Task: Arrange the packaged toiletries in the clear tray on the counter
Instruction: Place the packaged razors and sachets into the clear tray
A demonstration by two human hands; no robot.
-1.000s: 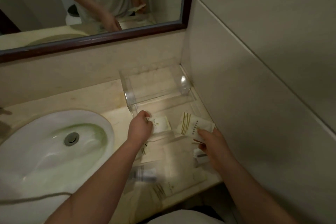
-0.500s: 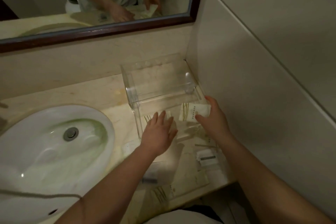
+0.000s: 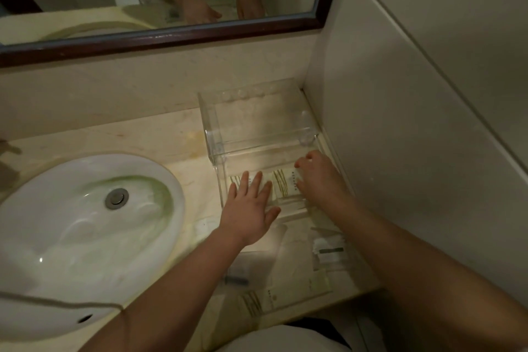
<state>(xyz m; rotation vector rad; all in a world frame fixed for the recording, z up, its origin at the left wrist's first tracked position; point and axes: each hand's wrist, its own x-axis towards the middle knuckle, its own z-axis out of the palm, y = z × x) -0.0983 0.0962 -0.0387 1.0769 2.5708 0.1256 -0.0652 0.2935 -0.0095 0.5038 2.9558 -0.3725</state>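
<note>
The print on the white packet (image 3: pixel 285 184) at frame centre is too small to read.

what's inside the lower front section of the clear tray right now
Two white packets with gold stripes lie flat in the clear tray: one under the left hand, mostly covered, and one beside it, its right end hidden under the right hand.

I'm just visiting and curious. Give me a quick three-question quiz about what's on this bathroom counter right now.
1. True or false: both hands rest on packets inside the clear tray.
2. Which side of the tray is the sink on? A) left B) right
3. Fill in: packets not yet in the tray lie on the ____ nearer the person.

Key: 1 true: left hand, right hand. 2 A. 3 counter.
</note>
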